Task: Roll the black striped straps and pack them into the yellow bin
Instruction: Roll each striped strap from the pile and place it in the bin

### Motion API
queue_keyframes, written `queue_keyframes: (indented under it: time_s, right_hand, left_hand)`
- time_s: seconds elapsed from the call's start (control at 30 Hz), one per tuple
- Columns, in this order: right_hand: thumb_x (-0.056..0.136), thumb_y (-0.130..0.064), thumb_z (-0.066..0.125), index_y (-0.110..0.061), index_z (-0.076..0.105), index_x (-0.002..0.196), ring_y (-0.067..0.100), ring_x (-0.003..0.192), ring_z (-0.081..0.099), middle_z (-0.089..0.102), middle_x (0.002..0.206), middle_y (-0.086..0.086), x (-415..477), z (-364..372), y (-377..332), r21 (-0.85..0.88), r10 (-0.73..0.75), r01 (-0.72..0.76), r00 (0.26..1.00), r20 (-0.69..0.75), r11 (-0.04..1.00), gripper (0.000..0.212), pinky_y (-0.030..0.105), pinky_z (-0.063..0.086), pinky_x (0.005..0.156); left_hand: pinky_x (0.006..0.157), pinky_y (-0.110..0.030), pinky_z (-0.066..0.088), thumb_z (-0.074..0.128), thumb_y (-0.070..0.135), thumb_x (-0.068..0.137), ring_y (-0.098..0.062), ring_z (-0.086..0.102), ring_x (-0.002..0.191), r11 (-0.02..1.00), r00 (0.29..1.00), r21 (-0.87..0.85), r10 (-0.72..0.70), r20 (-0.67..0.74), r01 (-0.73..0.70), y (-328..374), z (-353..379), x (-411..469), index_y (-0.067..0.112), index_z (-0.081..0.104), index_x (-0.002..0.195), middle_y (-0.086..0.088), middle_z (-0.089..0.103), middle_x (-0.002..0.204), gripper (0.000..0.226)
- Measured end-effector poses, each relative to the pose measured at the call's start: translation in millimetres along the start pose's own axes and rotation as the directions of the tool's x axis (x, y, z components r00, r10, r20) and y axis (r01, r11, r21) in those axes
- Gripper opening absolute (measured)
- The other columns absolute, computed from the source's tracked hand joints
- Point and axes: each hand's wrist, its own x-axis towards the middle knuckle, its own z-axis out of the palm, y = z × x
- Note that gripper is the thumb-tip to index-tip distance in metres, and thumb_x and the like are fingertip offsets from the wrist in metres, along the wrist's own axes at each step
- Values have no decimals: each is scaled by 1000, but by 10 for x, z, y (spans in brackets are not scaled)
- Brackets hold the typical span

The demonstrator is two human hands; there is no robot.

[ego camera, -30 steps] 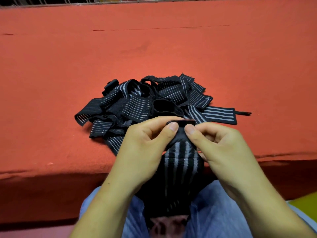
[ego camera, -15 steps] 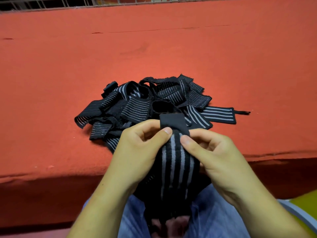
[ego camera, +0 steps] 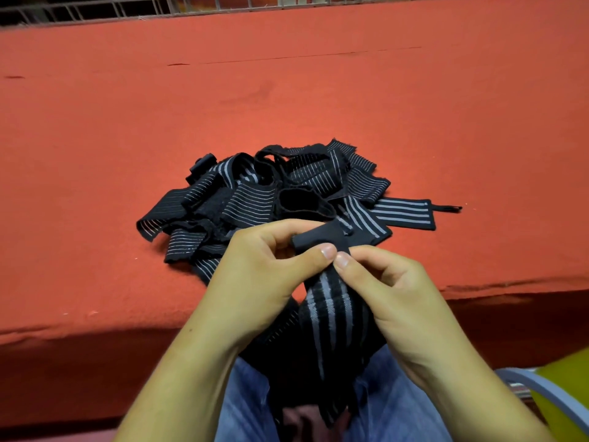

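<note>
A black strap with grey stripes hangs from my two hands down over my lap, at the near edge of the red table. My left hand and my right hand both pinch its plain black upper end, thumbs almost touching. Just beyond my hands a tangled pile of more striped straps lies on the table, one of them stretched out flat to the right. A corner of the yellow bin shows at the bottom right, below table height.
The red felt table stretches far back to a metal wire rail. Its front edge drops off just under my wrists. A grey-blue curved rim sits beside the yellow bin. My blue jeans are under the hanging strap.
The strap's black end has come up and flattened between my thumbs, and my thumbs have closed in toward each other. The pile has not moved.
</note>
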Motion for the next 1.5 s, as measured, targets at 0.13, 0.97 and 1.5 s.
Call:
queue_keyframes:
  time_s: [0.13,0.97,1.5]
  right_hand:
    - [95,-33,70,-16,80,93,20,83,71,78,90,14,-16,21,10,-41,-51,51,999,-3,998,20,42,56,78]
    - [93,-25,72,-13,79,109,42,102,75,79,102,20,-52,-23,207,113,131,-140,988,85,984,21,61,54,96]
    - [90,-15,68,-19,75,120,23,113,73,78,116,11,-14,-62,249,164,15,-36,992,126,986,32,32,57,96]
  left_hand:
    - [72,-19,54,73,14,93,-6,75,81,999,998,34,32,-56,-31,-18,21,-13,22,82,95,5,80,87,12]
    - [93,-15,50,66,26,96,-7,71,111,978,979,44,203,13,-204,-117,7,-102,22,78,108,11,78,112,17]
    - [86,-15,52,81,24,79,-3,72,103,980,989,136,145,28,-147,-164,-22,-106,28,75,113,14,77,109,35]
